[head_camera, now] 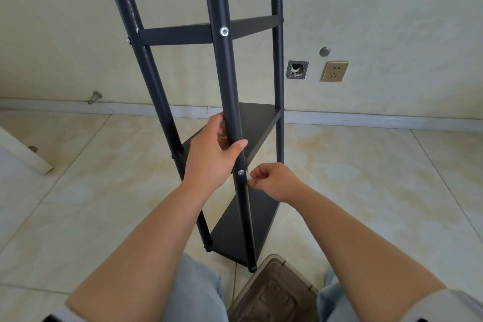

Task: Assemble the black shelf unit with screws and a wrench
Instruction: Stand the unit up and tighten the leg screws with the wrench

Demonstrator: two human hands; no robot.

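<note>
Two hands worked at the black shelf unit, which stood upright on the tiled floor.
Left hand wrapped the front pole; right hand pinched fingertips together beside a screw.

This looks like a room in a home, sparsely furnished. The floor is large glossy cream tiles, meeting a pale wall at a grey skirting board. On the far right wall sit a gold-toned socket and an open wall box (its cover off). A doorstop sticks out at far left, above a white panel.
</note>
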